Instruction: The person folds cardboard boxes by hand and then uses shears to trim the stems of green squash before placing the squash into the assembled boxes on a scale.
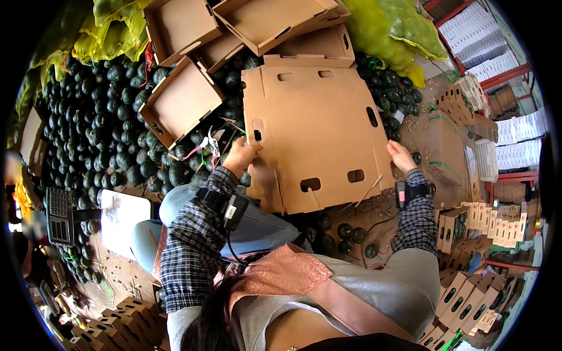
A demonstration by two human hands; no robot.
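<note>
A partly flat cardboard box blank (328, 128) with oval handle cut-outs lies in front of me, its flaps spread out. My left hand (241, 157) is closed at its left edge, beside a handle hole. At the opposite edge, my right hand (401, 155) has its fingers curled against the cardboard; its fingertips are partly hard to make out. Red-handled pruning shears (209, 144) rest on the dark green squashes (129, 111) just left of my left hand. Loose dry stems (369, 190) lie on the blank's near edge.
Open cardboard trays (181, 102) are heaped beyond the blank and to its left. Yellow net sacks (398, 35) stand at the back. A scale (126, 219) is at my left. Stacked cartons (468, 298) and white packs (518, 140) line the right side.
</note>
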